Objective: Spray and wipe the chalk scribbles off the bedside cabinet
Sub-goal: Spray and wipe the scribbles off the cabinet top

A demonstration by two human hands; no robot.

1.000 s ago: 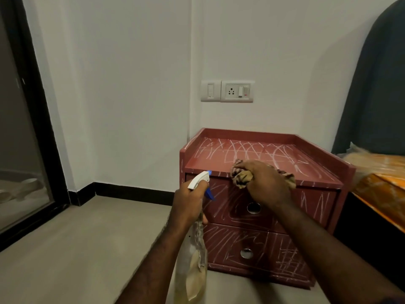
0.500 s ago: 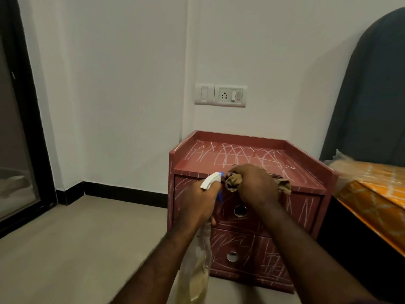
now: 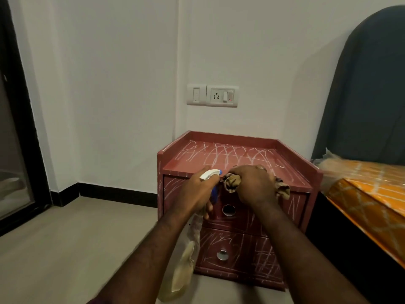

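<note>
Left hand (image 3: 197, 191) curled round the white-and-blue head of a clear plastic spray bottle (image 3: 182, 268), nozzle toward the chalk-scribbled red-brown wooden bedside cabinet (image 3: 293, 207) in the wall corner; right hand (image 3: 252, 185) clenches a bunched brown patterned cloth (image 3: 232, 183) at its top front edge, seemingly ready to wipe.

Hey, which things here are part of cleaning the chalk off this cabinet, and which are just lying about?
For the job: bedside cabinet, chalk scribbles on it, spray bottle gripped by the left hand, cloth bunched in the right hand.
Just there: wall socket panel, bed with orange cover, dark headboard, glass door.
</note>
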